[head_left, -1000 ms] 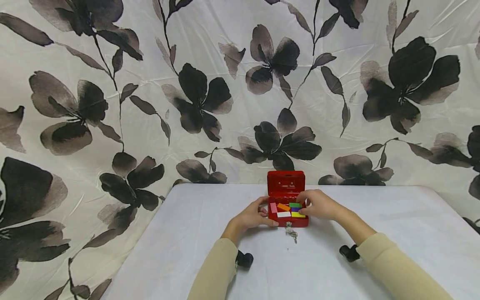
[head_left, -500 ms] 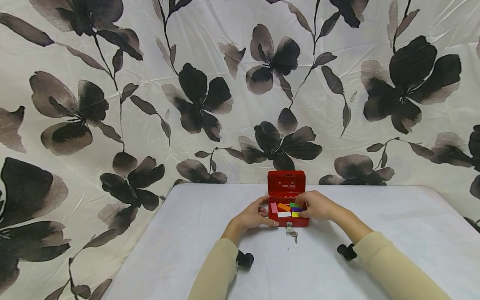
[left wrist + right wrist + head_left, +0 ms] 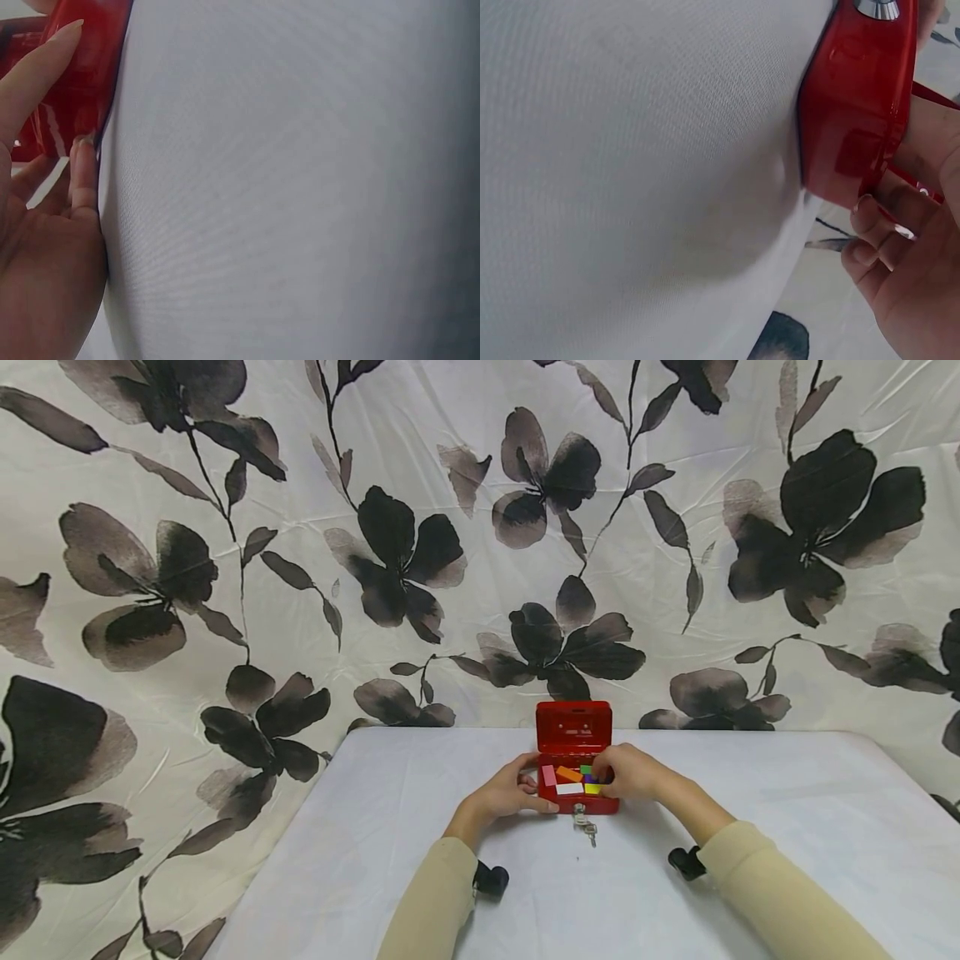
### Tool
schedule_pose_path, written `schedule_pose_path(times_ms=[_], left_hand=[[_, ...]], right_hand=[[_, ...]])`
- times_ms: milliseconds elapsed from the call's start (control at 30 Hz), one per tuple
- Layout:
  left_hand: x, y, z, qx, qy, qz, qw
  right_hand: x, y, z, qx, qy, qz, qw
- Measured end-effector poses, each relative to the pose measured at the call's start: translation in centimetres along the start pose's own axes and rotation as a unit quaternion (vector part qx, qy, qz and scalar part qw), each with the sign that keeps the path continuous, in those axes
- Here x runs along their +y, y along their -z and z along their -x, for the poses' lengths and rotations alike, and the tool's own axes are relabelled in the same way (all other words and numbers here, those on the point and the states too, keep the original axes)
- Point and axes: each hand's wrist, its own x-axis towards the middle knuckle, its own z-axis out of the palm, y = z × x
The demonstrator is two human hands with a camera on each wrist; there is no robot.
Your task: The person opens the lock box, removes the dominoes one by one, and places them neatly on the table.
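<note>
And the right hand dips in at three o'clock of the red box, twelve o'clock on the worktop; can't tell if its fingers pinch anything. Left hand grips nine o'clock. Seemingly arranging coloured blocks; next calls for a light touch.

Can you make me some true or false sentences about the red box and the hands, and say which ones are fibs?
1. The red box has its lid open. True.
2. The keys are inside the box. False: the keys are outside, at its front.
3. The white block is nearer the person than the orange block. True.
4. The pink block is at the right end of the box. False: it is at the left end.
5. The left hand is away from the box. False: it touches the left side.
6. The right hand is at the box's right side. True.
</note>
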Motion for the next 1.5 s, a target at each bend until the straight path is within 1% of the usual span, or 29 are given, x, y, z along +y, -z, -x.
schedule_pose_path(times_ms=[267,533,733,800,933,1033,1233,1300,1500], left_hand=[[0.0,-0.1,0.1,0.003,0.004,0.001,1.0000],[-0.1,0.0,0.0,0.006,0.003,-0.001,1.0000],[-0.1,-0.1,0.0,0.003,0.002,0.006,1.0000],[-0.1,-0.2,0.0,0.000,-0.001,0.014,0.9999],[0.0,-0.2,-0.1,-0.005,-0.007,0.026,0.9996],[0.1,-0.1,-0.1,-0.005,-0.005,0.025,0.9997],[0.1,0.0,0.0,-0.002,-0.001,0.020,0.9998],[0.1,0.0,0.0,-0.002,-0.001,0.016,0.9999],[0.3,-0.1,0.2,-0.003,-0.004,0.018,0.9998]], right_hand=[[0.0,-0.5,-0.4,-0.008,-0.017,0.026,0.999],[-0.3,-0.7,-0.5,0.003,-0.032,0.049,0.998],[-0.3,-0.7,-0.4,0.005,-0.038,0.042,0.998],[-0.1,-0.5,-0.3,0.005,-0.031,0.033,0.999],[0.1,0.1,-0.1,0.002,-0.001,0.012,1.000],[0.3,0.5,0.0,-0.005,0.030,-0.003,1.000],[1.0,0.8,0.0,-0.012,0.071,-0.017,0.997],[1.1,0.8,-0.1,-0.018,0.080,-0.020,0.996],[1.1,1.1,-0.3,-0.047,0.069,-0.026,0.996]])
